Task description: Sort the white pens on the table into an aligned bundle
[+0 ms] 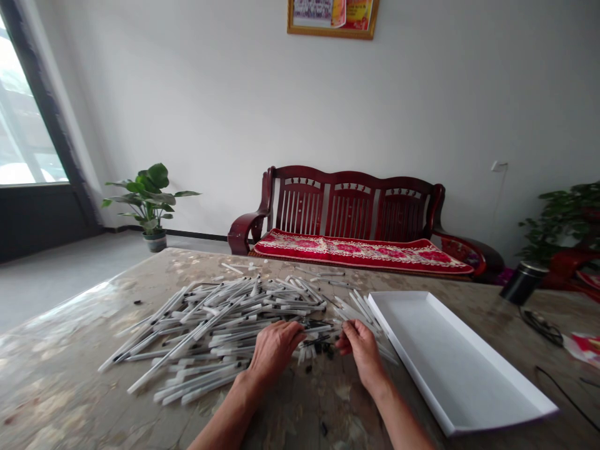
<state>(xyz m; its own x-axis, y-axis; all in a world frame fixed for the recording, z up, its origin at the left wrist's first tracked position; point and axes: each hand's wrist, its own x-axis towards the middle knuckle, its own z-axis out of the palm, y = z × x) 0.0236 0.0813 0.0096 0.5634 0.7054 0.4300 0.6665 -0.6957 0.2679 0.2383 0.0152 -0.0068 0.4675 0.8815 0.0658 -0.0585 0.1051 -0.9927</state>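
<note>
A wide heap of several white pens [220, 319] lies spread over the marble-patterned table [70, 381]. My left hand [276, 350] rests palm down on the near right edge of the heap, fingers curled over the pens. My right hand [359, 344] is just to its right, fingers pinched together over a small dark thing I cannot make out. Several small black pieces [323, 347] lie on the table between the two hands. An empty white tray [450, 356] lies to the right of my right hand.
A dark cylindrical cup [522, 282] and a black cable [544, 325] lie at the table's far right, beside red packaging [585, 347]. Behind the table stand a red wooden bench [356, 219] and a potted plant [150, 203].
</note>
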